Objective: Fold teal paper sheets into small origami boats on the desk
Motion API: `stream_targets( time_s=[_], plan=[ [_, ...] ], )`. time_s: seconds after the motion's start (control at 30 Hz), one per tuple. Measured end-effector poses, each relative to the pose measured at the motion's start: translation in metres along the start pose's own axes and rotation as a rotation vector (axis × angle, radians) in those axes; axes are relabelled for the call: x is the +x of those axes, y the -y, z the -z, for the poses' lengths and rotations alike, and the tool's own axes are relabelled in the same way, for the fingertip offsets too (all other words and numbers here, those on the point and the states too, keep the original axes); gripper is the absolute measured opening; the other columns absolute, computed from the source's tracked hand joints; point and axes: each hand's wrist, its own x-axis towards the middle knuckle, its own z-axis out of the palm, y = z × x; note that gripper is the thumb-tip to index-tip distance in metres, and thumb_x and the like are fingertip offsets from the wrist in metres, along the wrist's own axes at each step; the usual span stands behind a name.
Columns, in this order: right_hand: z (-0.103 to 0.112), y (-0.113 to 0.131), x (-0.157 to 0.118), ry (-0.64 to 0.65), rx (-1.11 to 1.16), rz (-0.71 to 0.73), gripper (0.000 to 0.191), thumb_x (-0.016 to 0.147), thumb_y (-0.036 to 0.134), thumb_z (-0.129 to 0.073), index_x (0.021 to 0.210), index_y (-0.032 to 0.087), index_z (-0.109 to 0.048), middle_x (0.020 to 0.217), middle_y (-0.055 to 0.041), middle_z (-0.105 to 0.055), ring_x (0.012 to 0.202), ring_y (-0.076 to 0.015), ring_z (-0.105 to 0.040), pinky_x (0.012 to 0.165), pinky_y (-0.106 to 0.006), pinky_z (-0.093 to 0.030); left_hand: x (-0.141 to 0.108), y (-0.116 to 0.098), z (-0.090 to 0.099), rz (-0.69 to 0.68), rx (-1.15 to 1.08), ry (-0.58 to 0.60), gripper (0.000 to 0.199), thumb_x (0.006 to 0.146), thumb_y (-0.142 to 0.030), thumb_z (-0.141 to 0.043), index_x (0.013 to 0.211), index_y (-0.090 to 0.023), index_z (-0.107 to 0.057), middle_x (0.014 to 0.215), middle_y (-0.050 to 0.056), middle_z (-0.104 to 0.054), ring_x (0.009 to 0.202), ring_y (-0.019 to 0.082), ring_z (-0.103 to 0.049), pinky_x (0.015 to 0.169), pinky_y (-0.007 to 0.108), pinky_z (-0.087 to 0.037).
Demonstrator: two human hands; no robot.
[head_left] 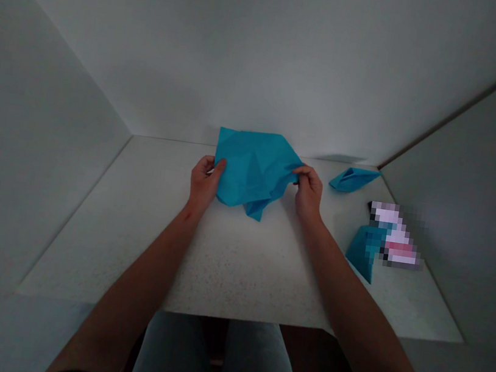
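A creased sheet of blue paper point(254, 171) is held up between my two hands, over the far part of the white table. My left hand point(205, 181) pinches its left edge, thumb in front. At the right edge my right hand point(308, 188) grips it between thumb and fingers. The sheet's lower edge is bent, and a small pointed flap hangs below it. To the right of my right hand lies a folded blue paper boat point(354, 180). Nearer to me on that side is another folded blue paper piece point(362, 251).
A pixelated, phone-like object point(395, 234) lies at the table's right side, partly overlapping the nearer folded paper in view. White walls enclose the white table point(236, 270) at the back, left and right. Its front edge runs just above my legs.
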Motion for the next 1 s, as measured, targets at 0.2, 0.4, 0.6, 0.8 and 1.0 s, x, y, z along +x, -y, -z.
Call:
stream_targets(
  time_s=[0.2,0.4,0.6,0.8,1.0],
  plan=[
    [0.010,0.000,0.005,-0.027,-0.034,-0.039,0.026,0.090,0.039,-0.054,0.096,0.026,-0.076,0.085,-0.0016,-0.070,0.080,-0.0210,-0.059,0.078,-0.035,-0.052,-0.004,-0.005,0.003,-0.011,0.055,0.061,0.047,0.086,-0.068,-0.076,0.095,-0.023,-0.066,0.094,0.006,-0.075,0.081,0.018,-0.069,0.066,0.028,-0.055],
    [0.017,-0.008,0.012,0.027,-0.021,-0.079,0.035,0.082,0.048,-0.071,0.111,0.029,-0.073,0.103,-0.0033,-0.072,0.090,-0.0221,-0.062,0.081,-0.037,-0.054,-0.006,-0.006,0.002,-0.009,0.065,0.068,0.042,0.087,-0.063,-0.078,0.093,-0.022,-0.068,0.093,0.005,-0.076,0.079,0.018,-0.069,0.066,0.027,-0.055],
    [0.016,-0.014,0.009,0.095,-0.053,-0.072,0.044,0.072,0.038,-0.074,0.115,0.029,-0.066,0.120,-0.0046,-0.069,0.097,-0.0213,-0.062,0.081,-0.035,-0.054,0.001,-0.003,0.009,-0.025,0.065,0.049,0.046,0.086,-0.066,-0.078,0.094,-0.021,-0.070,0.093,0.006,-0.077,0.082,0.018,-0.071,0.068,0.027,-0.056],
    [0.018,-0.015,0.011,0.051,-0.069,-0.099,0.027,0.087,0.051,-0.070,0.095,0.026,-0.063,0.092,-0.0009,-0.066,0.089,-0.0203,-0.061,0.081,-0.034,-0.052,0.005,-0.001,0.012,0.001,0.002,0.089,0.050,0.080,-0.069,-0.082,0.092,-0.021,-0.072,0.092,0.007,-0.079,0.078,0.018,-0.071,0.066,0.027,-0.056],
    [0.025,-0.026,0.014,0.134,-0.025,-0.167,0.056,0.067,0.048,-0.090,0.113,0.028,-0.064,0.094,0.0011,-0.068,0.083,-0.0195,-0.063,0.072,-0.033,-0.053,0.007,-0.004,0.015,0.001,-0.019,0.124,0.050,0.078,-0.069,-0.083,0.090,-0.021,-0.074,0.087,0.005,-0.077,0.074,0.017,-0.068,0.066,0.028,-0.054]
  ],
)
